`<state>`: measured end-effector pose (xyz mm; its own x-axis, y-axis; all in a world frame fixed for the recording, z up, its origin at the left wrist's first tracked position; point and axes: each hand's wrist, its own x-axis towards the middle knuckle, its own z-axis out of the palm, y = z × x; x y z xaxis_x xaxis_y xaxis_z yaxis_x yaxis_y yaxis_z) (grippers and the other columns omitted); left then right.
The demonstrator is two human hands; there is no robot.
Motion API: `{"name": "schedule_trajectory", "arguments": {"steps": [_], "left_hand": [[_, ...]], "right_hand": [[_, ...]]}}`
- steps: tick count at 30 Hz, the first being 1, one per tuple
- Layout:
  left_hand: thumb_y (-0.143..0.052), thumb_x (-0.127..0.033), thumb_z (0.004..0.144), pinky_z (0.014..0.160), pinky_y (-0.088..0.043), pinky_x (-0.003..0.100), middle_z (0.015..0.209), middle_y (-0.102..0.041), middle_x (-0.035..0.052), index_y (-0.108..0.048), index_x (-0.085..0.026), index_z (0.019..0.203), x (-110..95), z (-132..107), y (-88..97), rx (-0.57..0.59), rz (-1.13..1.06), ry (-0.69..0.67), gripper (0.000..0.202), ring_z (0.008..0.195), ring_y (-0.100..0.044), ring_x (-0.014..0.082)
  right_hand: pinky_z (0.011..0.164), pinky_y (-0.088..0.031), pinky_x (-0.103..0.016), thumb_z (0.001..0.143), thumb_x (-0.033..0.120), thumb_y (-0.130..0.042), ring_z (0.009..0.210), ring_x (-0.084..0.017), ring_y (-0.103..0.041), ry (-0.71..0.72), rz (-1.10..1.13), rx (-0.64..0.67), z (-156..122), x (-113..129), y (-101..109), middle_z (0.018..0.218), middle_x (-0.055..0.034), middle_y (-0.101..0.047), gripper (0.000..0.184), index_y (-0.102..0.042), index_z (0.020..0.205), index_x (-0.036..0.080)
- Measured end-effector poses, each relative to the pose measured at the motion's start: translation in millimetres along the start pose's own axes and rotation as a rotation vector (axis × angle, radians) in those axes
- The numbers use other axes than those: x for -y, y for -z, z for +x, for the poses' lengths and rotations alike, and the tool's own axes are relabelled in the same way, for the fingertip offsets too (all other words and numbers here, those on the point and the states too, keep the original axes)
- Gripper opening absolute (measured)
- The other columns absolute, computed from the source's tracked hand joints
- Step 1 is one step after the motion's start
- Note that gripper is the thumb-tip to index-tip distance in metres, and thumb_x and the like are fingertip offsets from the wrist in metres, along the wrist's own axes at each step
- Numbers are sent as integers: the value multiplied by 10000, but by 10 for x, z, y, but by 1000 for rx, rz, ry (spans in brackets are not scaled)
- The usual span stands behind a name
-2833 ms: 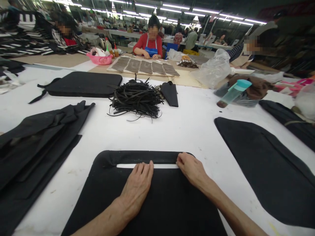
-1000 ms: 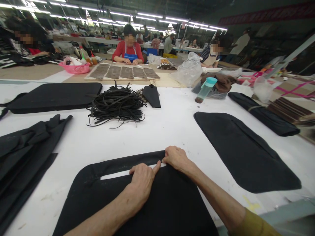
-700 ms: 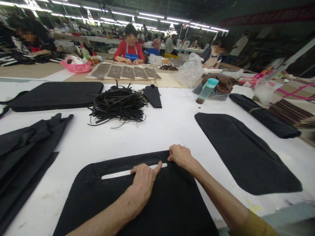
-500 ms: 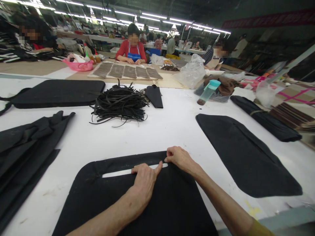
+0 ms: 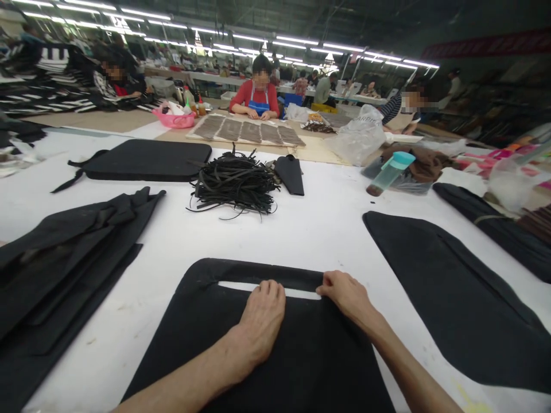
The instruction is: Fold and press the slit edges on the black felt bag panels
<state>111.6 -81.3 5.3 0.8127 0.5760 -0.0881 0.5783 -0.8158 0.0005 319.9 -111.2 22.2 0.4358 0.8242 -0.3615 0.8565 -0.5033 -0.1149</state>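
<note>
Left fingers lay released, tips side by side across the slot, the rest of the left hand flat on the black panel. Right fingers pinched the panel's far strip at the slot's right end; the right hand covered that far corner. Panel itself: flat on the worktop, under both forearms.

Progress, my read: partway. Slot done, open almost end to end, white showing along it. Far left corner looked smooth and settled. Left to do: the right end, judging by the pinch; nothing sat in the slot, and no fastening showed around it. Anything further, couldn't tell.

Outward from the panel: right of it, a second black panel, flat, creased, no hand on it. Left of it, rumpled black cloth. Beyond it, a pile of black strips, untouched; a thick black pad farther left. Farthest beyond, a co-worker in red, busy separately.
</note>
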Motion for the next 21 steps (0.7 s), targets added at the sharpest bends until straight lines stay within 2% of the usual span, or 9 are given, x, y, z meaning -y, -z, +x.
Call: {"name": "schedule_trajectory", "arguments": {"steps": [2,5,7,9,11,13,16,21], "left_hand": [[-599,-89,647,913,-412,394,1241,-480,203,-421,-38,1247,42,-84,-58,-26,-48,-30,628,1105,-468,297],[-531,-126,761,1037,-301,383,1323,-447,165,-438,-80,1242,146,-236,-178,-85,-115,-78,492,1235,-383,263],[-485,-221,847,1071,-259,362,1345,-444,125,-450,-119,1236,225,-322,-241,-121,-169,-91,403,1270,-353,228],[-480,-384,861,1086,-239,366,1390,-395,102,-422,-152,1262,291,-371,-273,-147,-213,-112,466,1302,-306,223],[-477,-532,817,1094,-223,390,1430,-331,103,-362,-165,1308,333,-375,-276,-156,-246,-167,624,1327,-255,238],[-432,-603,800,1098,-206,408,1440,-307,116,-326,-155,1330,349,-342,-264,-151,-269,-225,701,1339,-224,247],[-388,-611,815,1107,-183,394,1421,-337,135,-325,-114,1329,339,-271,-260,-140,-287,-280,718,1339,-223,241],[-400,-596,820,1098,-199,376,1399,-372,146,-323,-81,1329,340,-227,-346,-146,-275,-261,728,1324,-262,242]], "right_hand": [[585,-296,-250,775,246,-504,730,-161,-559,7,3,-25,-72,-34,-9,754,-7,-618,84,-559,716,223],[629,-309,-243,844,212,-397,788,-146,-547,48,27,-127,-199,17,-71,849,-6,-611,155,-547,808,231],[656,-315,-241,866,235,-375,807,-147,-538,126,82,-217,-274,128,-142,866,-6,-600,173,-542,821,234],[660,-316,-240,867,274,-396,785,-145,-536,216,147,-252,-317,280,-212,829,3,-595,167,-540,791,238],[634,-310,-243,860,318,-422,728,-142,-535,232,179,-210,-315,437,-258,758,11,-595,182,-534,742,236],[606,-297,-248,846,360,-444,680,-143,-529,185,180,-153,-269,566,-270,693,14,-591,211,-530,703,231],[585,-286,-249,803,388,-502,674,-146,-528,132,174,-85,-168,676,-252,671,14,-597,203,-540,683,229],[545,-285,-227,732,364,-584,644,-123,-532,119,173,6,-62,724,-265,649,37,-604,149,-559,671,230]]}}
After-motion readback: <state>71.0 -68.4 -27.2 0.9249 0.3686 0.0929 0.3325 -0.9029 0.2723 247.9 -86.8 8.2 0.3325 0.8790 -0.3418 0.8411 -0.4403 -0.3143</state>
